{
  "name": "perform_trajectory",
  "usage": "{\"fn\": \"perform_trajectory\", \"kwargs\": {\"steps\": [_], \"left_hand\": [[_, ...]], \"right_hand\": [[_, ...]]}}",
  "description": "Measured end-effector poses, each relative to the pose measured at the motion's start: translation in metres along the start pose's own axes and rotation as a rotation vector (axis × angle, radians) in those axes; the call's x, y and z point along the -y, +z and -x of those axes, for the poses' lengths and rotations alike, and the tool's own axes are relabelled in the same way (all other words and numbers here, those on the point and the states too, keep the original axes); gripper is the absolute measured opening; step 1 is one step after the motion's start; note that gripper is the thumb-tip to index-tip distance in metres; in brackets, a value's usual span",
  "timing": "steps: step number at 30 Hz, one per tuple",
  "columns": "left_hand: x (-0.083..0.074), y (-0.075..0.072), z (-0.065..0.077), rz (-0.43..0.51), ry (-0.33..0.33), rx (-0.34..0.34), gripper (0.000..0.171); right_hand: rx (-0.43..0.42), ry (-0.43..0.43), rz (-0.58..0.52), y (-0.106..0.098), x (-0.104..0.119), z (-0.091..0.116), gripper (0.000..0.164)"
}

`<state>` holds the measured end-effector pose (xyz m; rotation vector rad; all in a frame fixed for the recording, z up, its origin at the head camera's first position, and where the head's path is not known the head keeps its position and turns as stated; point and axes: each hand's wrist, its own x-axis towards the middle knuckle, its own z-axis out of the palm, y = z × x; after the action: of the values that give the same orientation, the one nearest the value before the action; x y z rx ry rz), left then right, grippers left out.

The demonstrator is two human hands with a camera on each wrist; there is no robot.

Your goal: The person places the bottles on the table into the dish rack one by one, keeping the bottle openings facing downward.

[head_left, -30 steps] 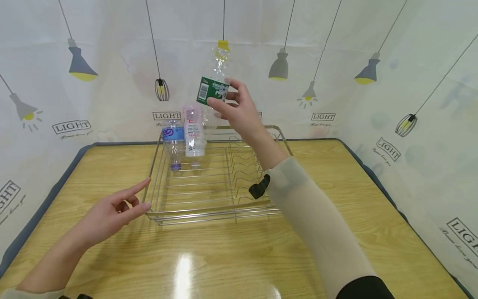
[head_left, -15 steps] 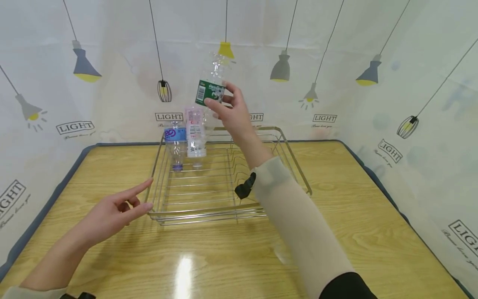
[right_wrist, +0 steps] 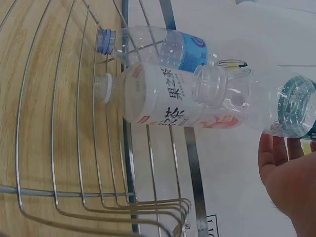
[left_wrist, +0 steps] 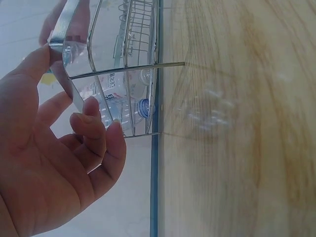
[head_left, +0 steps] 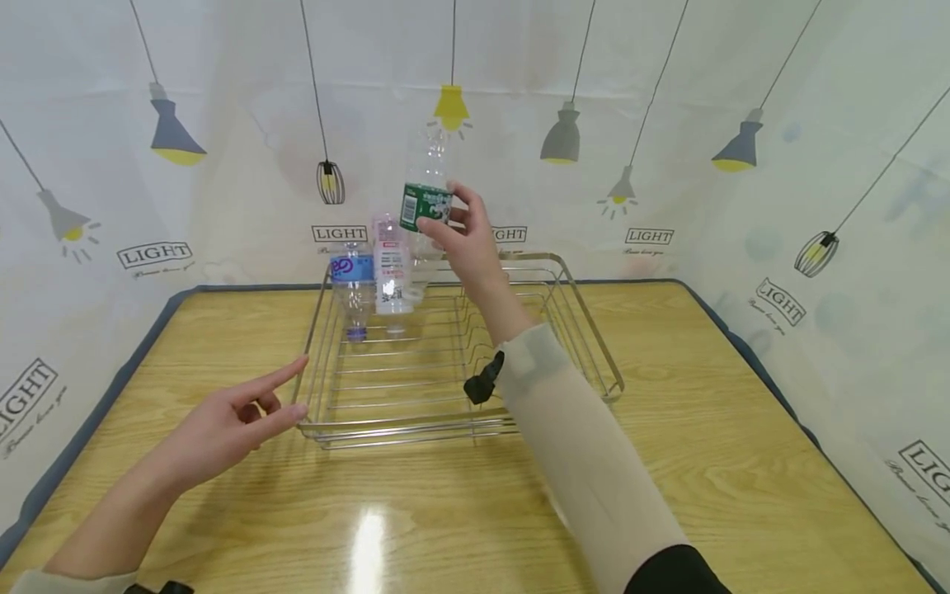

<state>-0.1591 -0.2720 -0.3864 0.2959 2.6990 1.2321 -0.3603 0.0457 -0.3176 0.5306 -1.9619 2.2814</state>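
My right hand (head_left: 469, 239) holds a clear plastic bottle (head_left: 426, 206) with a green label, thumb in front and fingers behind. In the right wrist view the uncapped mouth of this bottle (right_wrist: 210, 85) points down toward the wire dish rack (head_left: 404, 425). Two bottles stand upside down at the rack's back left: a blue-labelled bottle (head_left: 352, 272) with a blue cap and a white-and-pink-labelled bottle (head_left: 392, 276). At the rack's left rim, my left hand (head_left: 215, 429) touches the metal with extended index finger and thumb; its other fingers bend loosely and hold nothing.
The rack stands on a wooden table (head_left: 445, 511), with wavy wire dividers on its right side. Behind and beside the table hangs a pale backdrop (head_left: 505, 49) printed with lamps. A dark blue border runs along the table's edges.
My right hand has lowered the green-labelled bottle toward the rack, and the bottle is more upright. The left hand stays at the rack's rim. The view has shifted slightly.
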Motion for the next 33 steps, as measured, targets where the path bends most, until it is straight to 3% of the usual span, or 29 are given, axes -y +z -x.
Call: {"fn": "perform_trajectory", "kwargs": {"steps": [5, 22, 33], "left_hand": [[-0.001, 0.0, 0.0, 0.008, 0.006, 0.004, 0.07], [0.001, 0.002, 0.0, -0.007, 0.001, -0.006, 0.069], [-0.001, 0.003, 0.002, -0.002, 0.022, -0.015, 0.068]], "right_hand": [[-0.006, 0.025, 0.034, -0.006, -0.009, 0.001, 0.078], [0.0, 0.24, 0.282, -0.018, -0.026, -0.002, 0.081], [0.069, 0.277, 0.298, -0.022, -0.033, 0.0, 0.086]]}}
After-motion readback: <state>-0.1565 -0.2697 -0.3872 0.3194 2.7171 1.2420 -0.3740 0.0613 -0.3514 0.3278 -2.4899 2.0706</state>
